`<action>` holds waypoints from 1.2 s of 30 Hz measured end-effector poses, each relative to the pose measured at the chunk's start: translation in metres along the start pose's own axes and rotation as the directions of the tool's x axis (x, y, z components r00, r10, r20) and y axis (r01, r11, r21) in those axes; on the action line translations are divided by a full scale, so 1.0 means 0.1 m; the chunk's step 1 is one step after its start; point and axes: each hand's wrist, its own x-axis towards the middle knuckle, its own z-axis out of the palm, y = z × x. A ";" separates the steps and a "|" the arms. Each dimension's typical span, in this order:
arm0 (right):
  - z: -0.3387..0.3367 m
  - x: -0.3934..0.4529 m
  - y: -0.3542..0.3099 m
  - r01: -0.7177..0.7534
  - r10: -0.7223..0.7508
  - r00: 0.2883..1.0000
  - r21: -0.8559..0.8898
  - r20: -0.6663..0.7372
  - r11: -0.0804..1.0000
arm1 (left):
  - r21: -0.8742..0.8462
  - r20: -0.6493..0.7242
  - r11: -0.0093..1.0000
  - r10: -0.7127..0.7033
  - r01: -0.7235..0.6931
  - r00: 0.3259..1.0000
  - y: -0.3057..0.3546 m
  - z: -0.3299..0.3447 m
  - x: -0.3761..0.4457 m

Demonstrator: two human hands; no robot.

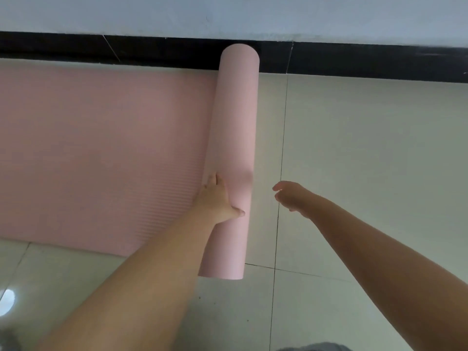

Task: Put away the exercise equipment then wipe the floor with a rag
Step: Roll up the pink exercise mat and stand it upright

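A pink exercise mat [96, 153] lies flat on the tiled floor at the left, its ribbed surface facing up. Its right end is rolled into a thick pink roll [235, 122] that runs from the wall towards me. My left hand [217, 198] lies flat against the roll's left side, fingers spread and thumb on top. My right hand [291, 196] hovers just to the right of the roll, fingers loosely curled, touching nothing.
The pale tiled floor [367, 173] stretches to the right of the roll. A black skirting band [354, 62] and a light wall [228, 13] run along the far end, close to the roll's far tip.
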 end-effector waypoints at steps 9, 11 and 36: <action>0.48 -0.02 -0.86 -0.122 0.127 0.991 0.096 -0.050 0.988 | -0.219 0.065 0.948 0.252 -0.233 0.965 -0.80 -0.24 0.34; 0.58 0.00 -0.99 -0.141 0.157 0.984 0.171 -0.086 0.975 | -0.305 0.051 0.919 0.278 -0.251 0.959 -0.95 -0.27 0.39; 1.50 -0.17 -2.51 -0.142 0.362 0.875 0.546 -0.320 0.826 | -0.500 -0.303 0.811 0.165 -0.304 0.939 -2.39 -0.83 0.79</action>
